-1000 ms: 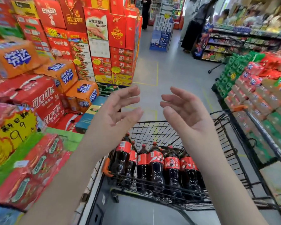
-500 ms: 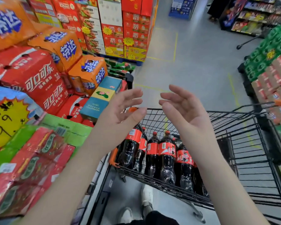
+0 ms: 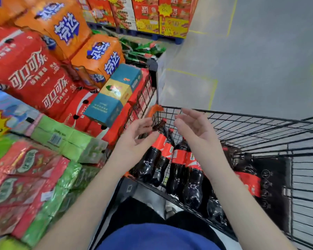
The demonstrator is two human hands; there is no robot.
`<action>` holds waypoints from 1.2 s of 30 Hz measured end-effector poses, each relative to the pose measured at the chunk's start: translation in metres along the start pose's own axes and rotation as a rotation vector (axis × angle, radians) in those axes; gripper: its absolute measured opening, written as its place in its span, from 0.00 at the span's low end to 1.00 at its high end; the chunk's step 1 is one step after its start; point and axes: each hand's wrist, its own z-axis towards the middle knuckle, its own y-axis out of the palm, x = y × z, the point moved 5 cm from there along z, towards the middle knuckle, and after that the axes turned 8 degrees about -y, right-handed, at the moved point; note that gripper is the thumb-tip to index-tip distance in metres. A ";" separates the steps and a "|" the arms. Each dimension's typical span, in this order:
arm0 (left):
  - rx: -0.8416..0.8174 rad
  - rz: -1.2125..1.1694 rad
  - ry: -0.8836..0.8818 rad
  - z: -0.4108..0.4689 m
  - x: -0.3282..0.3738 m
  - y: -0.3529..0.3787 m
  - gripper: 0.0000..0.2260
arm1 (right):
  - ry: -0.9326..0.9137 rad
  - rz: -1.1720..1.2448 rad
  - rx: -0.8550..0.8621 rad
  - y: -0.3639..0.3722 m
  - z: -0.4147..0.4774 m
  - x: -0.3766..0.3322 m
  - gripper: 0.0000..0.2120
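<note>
Head view: both hands are raised over the near end of a wire shopping cart [image 3: 242, 115], palms turned toward each other with a narrow gap between them. The left hand [image 3: 134, 139] has its fingers [image 3: 143, 123] loosely spread and a little bent, holding nothing. The right hand [image 3: 193, 130] matches it, its fingers [image 3: 190, 112] relaxed and empty. Directly below and between the fingers, a row of dark cola bottles [image 3: 179, 166] with red labels stands against the cart's near wall. The left thumb overlaps one label, and whether it touches cannot be told. Left of the left fingers, just beyond the cart's side, lies a teal-and-yellow box [image 3: 116, 92]. Farther out that way are stacked red cases [image 3: 31, 74] and orange cases [image 3: 98, 56], with green and red wrapped packs [image 3: 25, 177] nearer the person. Past the fingertips stretches grey floor [image 3: 260, 51].
</note>
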 end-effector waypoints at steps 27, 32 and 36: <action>-0.084 0.120 -0.456 0.078 -0.148 0.011 0.30 | 0.725 -0.311 0.031 0.066 0.191 0.286 0.45; -0.083 0.113 -0.488 0.079 -0.166 0.011 0.30 | 0.797 -0.288 0.053 0.075 0.204 0.312 0.40; -0.084 0.117 -0.500 0.081 -0.168 0.012 0.29 | 0.882 -0.249 0.103 0.077 0.209 0.328 0.45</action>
